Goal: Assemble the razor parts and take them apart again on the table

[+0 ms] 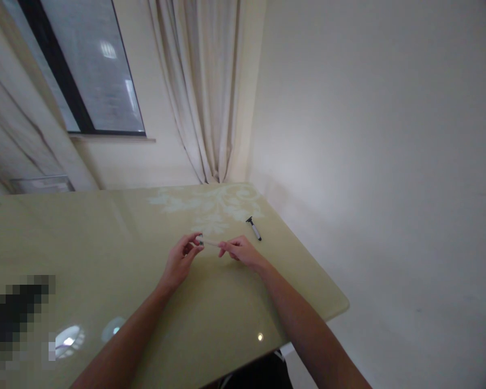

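I see a thin pale stick held level just above the table, its long axis running left to right.
My left hand pinches one end and my right hand the other; a small black-headed tool lies just beyond, apart.

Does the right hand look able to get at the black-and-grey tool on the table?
Probably yes: the black-and-grey tool lies on the table just beyond the right hand, nothing between. But that hand and the left hand both pinch a pale stick, so it is occupied.
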A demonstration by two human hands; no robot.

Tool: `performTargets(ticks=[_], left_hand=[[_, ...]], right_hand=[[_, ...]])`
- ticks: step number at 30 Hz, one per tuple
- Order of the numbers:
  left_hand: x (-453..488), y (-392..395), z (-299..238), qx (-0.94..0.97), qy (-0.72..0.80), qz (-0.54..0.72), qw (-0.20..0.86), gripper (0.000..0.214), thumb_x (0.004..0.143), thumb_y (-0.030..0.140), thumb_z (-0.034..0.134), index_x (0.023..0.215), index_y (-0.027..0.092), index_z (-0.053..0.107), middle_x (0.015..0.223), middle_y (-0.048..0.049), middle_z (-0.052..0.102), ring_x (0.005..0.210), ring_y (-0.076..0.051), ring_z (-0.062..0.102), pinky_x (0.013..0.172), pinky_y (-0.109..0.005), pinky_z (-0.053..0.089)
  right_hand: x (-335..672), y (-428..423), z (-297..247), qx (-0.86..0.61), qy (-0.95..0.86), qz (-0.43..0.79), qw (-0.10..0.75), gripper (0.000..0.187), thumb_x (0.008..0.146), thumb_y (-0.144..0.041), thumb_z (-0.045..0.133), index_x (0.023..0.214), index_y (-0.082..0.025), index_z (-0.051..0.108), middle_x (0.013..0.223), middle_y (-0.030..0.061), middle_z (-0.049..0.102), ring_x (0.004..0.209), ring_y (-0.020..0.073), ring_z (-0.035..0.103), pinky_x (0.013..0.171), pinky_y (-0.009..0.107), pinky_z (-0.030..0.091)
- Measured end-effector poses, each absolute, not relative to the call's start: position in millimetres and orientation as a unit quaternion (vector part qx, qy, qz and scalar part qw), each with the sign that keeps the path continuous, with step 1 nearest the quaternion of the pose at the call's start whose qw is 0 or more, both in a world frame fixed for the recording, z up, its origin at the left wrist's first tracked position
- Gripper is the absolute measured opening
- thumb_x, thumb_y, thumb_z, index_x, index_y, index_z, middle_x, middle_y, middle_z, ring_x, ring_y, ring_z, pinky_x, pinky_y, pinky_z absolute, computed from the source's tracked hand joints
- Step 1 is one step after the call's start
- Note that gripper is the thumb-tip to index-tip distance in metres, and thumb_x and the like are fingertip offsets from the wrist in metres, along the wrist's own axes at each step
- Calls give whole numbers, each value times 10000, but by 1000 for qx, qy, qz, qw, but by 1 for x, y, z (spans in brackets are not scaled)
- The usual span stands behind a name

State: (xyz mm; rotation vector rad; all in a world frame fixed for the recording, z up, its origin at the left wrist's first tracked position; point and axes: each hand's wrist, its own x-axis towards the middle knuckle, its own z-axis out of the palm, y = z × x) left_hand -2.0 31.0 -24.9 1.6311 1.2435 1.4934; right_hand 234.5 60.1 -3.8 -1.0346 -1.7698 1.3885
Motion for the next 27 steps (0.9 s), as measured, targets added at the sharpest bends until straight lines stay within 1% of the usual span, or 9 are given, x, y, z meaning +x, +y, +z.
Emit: performTargets(ticks=[2, 6, 12, 16, 18, 22, 24, 27], left_hand=[[-2, 32, -26, 612, 471, 563, 294, 383, 822, 407, 717, 1148, 204, 707, 837, 7, 615, 622, -111, 522, 590, -242, 418], [-5, 34, -28, 614, 474, 557, 296, 384, 822, 424, 711, 1134, 200, 710, 849, 3, 612, 608, -108, 513, 580, -244, 417], [-8, 34, -25, 600, 475, 570, 299, 434, 824, 445, 718, 1179, 199, 686, 854, 13, 586, 608, -102, 498, 571, -238, 411], [-7, 32, -22, 610, 474, 564, 291, 406, 827, 431, 710, 1162, 202, 690, 852, 10, 600, 625, -109, 520, 593, -243, 426], [-6, 30, -19, 614, 476, 563, 283, 386, 829, 421, 708, 1149, 207, 693, 850, 9, 604, 625, -110, 525, 596, -244, 429], [-4, 26, -13, 616, 480, 563, 270, 373, 837, 413, 703, 1156, 220, 696, 875, 8, 605, 618, -108, 517, 580, -238, 425], [-3, 24, -12, 619, 481, 562, 264, 365, 836, 407, 701, 1155, 228, 699, 881, 7, 608, 624, -111, 522, 577, -236, 427], [-2, 24, -11, 625, 481, 558, 257, 342, 832, 387, 699, 1133, 224, 705, 855, 8, 608, 619, -114, 526, 575, -236, 427]], right_hand=[[233, 60, -4, -402, -683, 514, 327, 562, 894, -663, 629, 834, -133, 808, 496, -75, 323, 470, 83, 247, 495, 262, 187], [237, 62, -3, -453, -678, 454, 361, 557, 892, -654, 638, 808, -131, 810, 501, -63, 356, 480, 85, 269, 504, 259, 203], [235, 58, -1, -391, -691, 519, 317, 577, 903, -669, 614, 851, -129, 809, 505, -72, 331, 483, 85, 253, 504, 254, 198], [238, 63, -4, -447, -678, 459, 359, 590, 896, -675, 615, 814, -122, 805, 500, -71, 322, 477, 83, 246, 500, 256, 188], [242, 64, -4, -454, -674, 454, 366, 588, 894, -678, 620, 807, -125, 804, 496, -69, 326, 480, 84, 250, 503, 255, 192], [244, 61, 0, -383, -693, 521, 318, 578, 894, -680, 630, 834, -132, 806, 505, -72, 324, 486, 84, 240, 505, 258, 185], [242, 60, 0, -380, -699, 519, 310, 571, 895, -672, 633, 847, -131, 810, 510, -71, 330, 487, 84, 243, 504, 260, 182], [241, 62, -2, -430, -680, 473, 359, 565, 891, -660, 638, 847, -124, 814, 514, -67, 342, 489, 85, 258, 504, 261, 185]])
